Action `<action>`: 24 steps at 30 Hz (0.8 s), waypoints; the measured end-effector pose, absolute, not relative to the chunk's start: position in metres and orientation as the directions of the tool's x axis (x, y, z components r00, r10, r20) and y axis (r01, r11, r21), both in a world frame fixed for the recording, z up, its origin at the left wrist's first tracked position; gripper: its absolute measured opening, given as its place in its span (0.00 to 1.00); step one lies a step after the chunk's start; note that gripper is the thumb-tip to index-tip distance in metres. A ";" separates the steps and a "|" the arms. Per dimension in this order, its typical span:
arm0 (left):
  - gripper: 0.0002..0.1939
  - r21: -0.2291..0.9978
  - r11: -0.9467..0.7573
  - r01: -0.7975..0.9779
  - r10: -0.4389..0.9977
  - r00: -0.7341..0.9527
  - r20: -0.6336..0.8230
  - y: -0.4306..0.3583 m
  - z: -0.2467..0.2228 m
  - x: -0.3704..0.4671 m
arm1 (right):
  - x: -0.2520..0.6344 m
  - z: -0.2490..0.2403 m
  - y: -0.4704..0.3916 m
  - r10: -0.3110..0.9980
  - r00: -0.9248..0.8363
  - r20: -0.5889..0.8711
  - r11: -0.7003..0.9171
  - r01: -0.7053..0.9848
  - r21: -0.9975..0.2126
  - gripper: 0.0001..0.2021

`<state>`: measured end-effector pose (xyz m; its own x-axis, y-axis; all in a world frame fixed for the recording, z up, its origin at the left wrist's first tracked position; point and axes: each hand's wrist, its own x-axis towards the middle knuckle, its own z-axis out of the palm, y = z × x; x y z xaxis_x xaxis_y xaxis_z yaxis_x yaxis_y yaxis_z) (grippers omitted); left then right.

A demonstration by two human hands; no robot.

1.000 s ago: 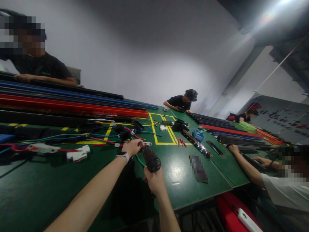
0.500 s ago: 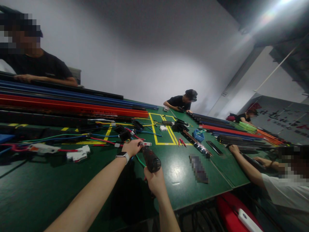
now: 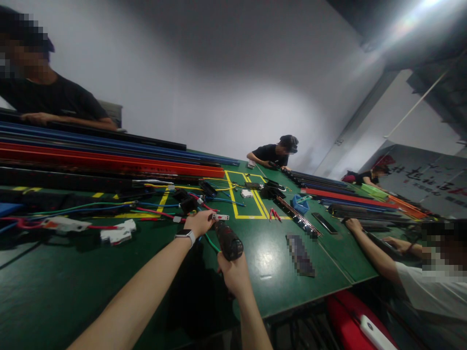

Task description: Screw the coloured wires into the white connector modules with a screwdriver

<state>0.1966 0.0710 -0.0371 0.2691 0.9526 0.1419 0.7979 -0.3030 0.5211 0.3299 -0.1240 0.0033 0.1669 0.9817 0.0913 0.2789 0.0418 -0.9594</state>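
Note:
My left hand (image 3: 199,223), with a watch on the wrist, is closed on a small white block (image 3: 221,217) with a red mark, which looks like a circuit breaker. My right hand (image 3: 233,267) is wrapped round the grip of a black and red power screwdriver (image 3: 229,241). Its front end points away from me and meets the near side of the white block; the bit itself is hard to make out. A green wire (image 3: 211,242) runs below my left hand. Left of it on the table lie similar white blocks (image 3: 118,232) with red wires attached.
Long blue and orange-red profiles (image 3: 175,166) cover the table's far left. Beyond my hands are a blue bin (image 3: 300,204), red-handled pliers (image 3: 275,215), a black phone (image 3: 324,222) and a blurred-out flat object (image 3: 300,255). Co-workers sit at the left, far side and right.
My hands, the screwdriver and the white block keep practically the same place. The co-worker at the far left has shifted slightly left and down.

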 end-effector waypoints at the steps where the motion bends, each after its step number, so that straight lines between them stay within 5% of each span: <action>1: 0.20 0.520 -0.303 0.799 0.952 0.271 0.140 0.071 -0.037 0.197 | 0.330 0.003 -0.124 0.982 0.167 0.090 0.041 0.277 -0.960 0.06; 24: 0.19 0.507 -0.316 0.802 0.948 0.286 0.138 0.071 -0.035 0.197 | 0.331 0.000 -0.123 0.982 0.170 0.086 0.040 0.254 -0.966 0.06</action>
